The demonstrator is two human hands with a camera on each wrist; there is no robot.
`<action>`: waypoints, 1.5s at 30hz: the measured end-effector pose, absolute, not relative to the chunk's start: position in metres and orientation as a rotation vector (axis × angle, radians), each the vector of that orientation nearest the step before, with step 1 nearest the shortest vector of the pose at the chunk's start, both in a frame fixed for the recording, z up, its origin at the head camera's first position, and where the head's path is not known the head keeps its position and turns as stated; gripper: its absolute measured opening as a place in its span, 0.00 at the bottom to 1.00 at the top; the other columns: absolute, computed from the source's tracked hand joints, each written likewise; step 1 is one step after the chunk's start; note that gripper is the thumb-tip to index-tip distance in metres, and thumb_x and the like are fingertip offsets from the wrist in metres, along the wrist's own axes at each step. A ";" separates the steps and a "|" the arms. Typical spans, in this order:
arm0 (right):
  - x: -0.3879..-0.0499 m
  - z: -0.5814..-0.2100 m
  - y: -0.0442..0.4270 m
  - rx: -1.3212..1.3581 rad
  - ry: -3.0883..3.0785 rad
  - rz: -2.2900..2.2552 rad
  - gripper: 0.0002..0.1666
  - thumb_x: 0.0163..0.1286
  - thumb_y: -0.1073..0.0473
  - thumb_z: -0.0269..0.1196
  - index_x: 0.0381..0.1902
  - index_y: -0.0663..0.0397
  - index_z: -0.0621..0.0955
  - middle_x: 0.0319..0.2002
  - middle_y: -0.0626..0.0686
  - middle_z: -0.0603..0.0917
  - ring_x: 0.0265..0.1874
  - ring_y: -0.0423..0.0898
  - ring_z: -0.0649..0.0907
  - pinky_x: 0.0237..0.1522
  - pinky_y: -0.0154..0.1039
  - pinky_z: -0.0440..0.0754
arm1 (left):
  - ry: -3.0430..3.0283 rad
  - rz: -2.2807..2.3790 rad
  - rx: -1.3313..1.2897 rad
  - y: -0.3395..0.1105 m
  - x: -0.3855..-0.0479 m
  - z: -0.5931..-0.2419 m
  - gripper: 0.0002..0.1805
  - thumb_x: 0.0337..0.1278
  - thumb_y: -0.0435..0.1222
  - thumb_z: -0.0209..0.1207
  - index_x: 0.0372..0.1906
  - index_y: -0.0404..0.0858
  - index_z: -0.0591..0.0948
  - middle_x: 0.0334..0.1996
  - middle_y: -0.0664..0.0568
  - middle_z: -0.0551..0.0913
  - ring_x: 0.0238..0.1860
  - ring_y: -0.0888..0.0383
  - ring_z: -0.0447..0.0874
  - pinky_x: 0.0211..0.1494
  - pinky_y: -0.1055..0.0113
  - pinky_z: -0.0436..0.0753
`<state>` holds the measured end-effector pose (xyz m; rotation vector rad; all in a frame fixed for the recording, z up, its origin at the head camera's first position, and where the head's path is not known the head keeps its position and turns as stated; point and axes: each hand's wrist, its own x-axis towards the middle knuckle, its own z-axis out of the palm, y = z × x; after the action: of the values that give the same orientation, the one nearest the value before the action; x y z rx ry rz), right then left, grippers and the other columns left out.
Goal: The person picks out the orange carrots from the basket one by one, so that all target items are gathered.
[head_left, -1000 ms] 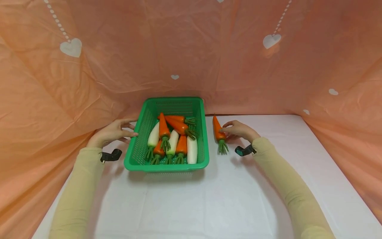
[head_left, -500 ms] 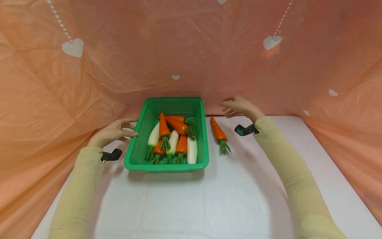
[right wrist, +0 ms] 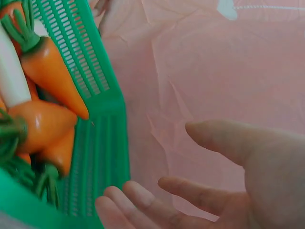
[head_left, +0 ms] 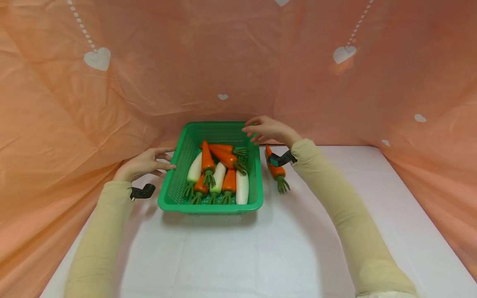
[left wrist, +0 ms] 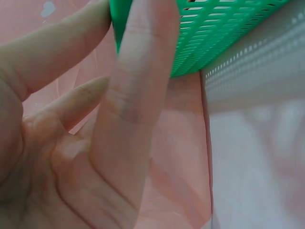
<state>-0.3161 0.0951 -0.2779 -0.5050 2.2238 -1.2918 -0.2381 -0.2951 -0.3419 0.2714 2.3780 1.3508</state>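
Note:
A green perforated basket (head_left: 210, 208) stands on the table, holding several orange carrots (head_left: 207, 161) and several white radishes (head_left: 242, 188), many with green stalks. My left hand (head_left: 143, 163) touches its left rim with nearly straight fingers; in the left wrist view, fingers (left wrist: 136, 71) lie against the green edge. Above the basket's back right corner is my right hand (head_left: 272, 129), holding nothing. Its fingers (right wrist: 143, 198) are spread and loosely bent in the right wrist view. One carrot (head_left: 277, 170) lies on the table right of the basket, partly hidden by the right wrist camera.
A white-covered table (head_left: 223, 256) spreads in front of the basket and to its right. Pink-orange cloth (head_left: 316, 91) with white hearts hangs close behind the basket and on both sides.
My right hand has let go of the carrot beside the basket, risen, and moved left over the basket's back right corner. That carrot has turned slightly. The left hand stays at the rim.

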 end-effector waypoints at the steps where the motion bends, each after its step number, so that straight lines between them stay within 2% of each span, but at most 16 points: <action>1: -0.316 -0.279 0.091 -0.507 2.217 -1.291 0.31 0.72 0.50 0.58 0.67 0.58 0.67 0.53 0.63 0.75 0.49 0.56 0.79 0.54 0.51 0.76 | 2.374 1.353 0.275 -0.294 -0.238 -0.342 0.45 0.59 0.36 0.64 0.75 0.35 0.52 0.57 0.31 0.67 0.41 0.55 0.82 0.43 0.57 0.83; 5: -0.317 -0.288 0.077 -0.503 2.184 -1.282 0.31 0.73 0.50 0.57 0.68 0.58 0.66 0.51 0.61 0.76 0.48 0.56 0.79 0.53 0.50 0.77 | 2.365 1.366 0.281 -0.290 -0.238 -0.342 0.44 0.60 0.35 0.63 0.75 0.33 0.51 0.58 0.30 0.66 0.40 0.56 0.82 0.42 0.59 0.83; 14: -0.320 -0.306 0.057 -0.464 2.153 -1.194 0.33 0.73 0.49 0.57 0.69 0.58 0.65 0.56 0.66 0.73 0.53 0.60 0.76 0.55 0.53 0.74 | 2.371 1.363 0.284 -0.285 -0.240 -0.341 0.43 0.60 0.35 0.63 0.75 0.35 0.52 0.55 0.32 0.68 0.44 0.53 0.81 0.43 0.56 0.83; 21: -0.321 -0.317 0.043 -0.423 2.202 -1.074 0.31 0.73 0.48 0.56 0.68 0.56 0.67 0.55 0.62 0.74 0.51 0.56 0.77 0.53 0.50 0.77 | 2.336 1.394 0.293 -0.285 -0.239 -0.339 0.44 0.60 0.33 0.62 0.75 0.34 0.51 0.55 0.32 0.67 0.43 0.55 0.81 0.42 0.57 0.83; 31: -0.321 -0.324 0.033 -0.394 2.234 -0.961 0.32 0.72 0.48 0.56 0.70 0.52 0.65 0.63 0.60 0.69 0.57 0.55 0.74 0.51 0.48 0.77 | 2.328 1.401 0.296 -0.286 -0.240 -0.340 0.44 0.61 0.33 0.62 0.75 0.34 0.50 0.55 0.32 0.67 0.42 0.57 0.81 0.41 0.58 0.83; 37: -0.323 -0.330 0.029 -0.449 2.269 -0.865 0.33 0.69 0.50 0.61 0.69 0.50 0.68 0.69 0.54 0.64 0.59 0.53 0.72 0.49 0.45 0.79 | 2.331 1.391 0.298 -0.287 -0.240 -0.341 0.44 0.61 0.34 0.62 0.75 0.35 0.50 0.56 0.32 0.67 0.42 0.56 0.81 0.42 0.58 0.83; 40: -0.323 -0.334 0.026 -0.501 2.330 -0.804 0.33 0.67 0.54 0.64 0.69 0.50 0.69 0.69 0.54 0.63 0.57 0.51 0.73 0.45 0.42 0.80 | 2.331 1.386 0.297 -0.288 -0.240 -0.341 0.45 0.61 0.35 0.62 0.76 0.36 0.49 0.56 0.32 0.67 0.43 0.56 0.81 0.43 0.58 0.83; 41: -0.323 -0.335 0.026 -0.514 2.350 -0.790 0.33 0.67 0.54 0.64 0.68 0.51 0.69 0.69 0.54 0.64 0.53 0.49 0.75 0.42 0.41 0.80 | 2.331 1.385 0.296 -0.288 -0.240 -0.341 0.45 0.61 0.35 0.63 0.76 0.36 0.49 0.56 0.32 0.67 0.43 0.56 0.81 0.43 0.58 0.83; 45: -0.323 -0.336 0.026 -0.534 2.382 -0.786 0.32 0.66 0.55 0.64 0.67 0.52 0.71 0.68 0.55 0.65 0.48 0.48 0.77 0.40 0.40 0.81 | 2.335 1.387 0.301 -0.287 -0.240 -0.341 0.44 0.61 0.35 0.62 0.75 0.35 0.50 0.56 0.32 0.67 0.43 0.56 0.81 0.43 0.57 0.83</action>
<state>-0.3227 0.0261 -0.3359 -0.5338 2.3823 -0.7856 -0.2399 -0.2873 -0.3412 0.3007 2.3347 1.3866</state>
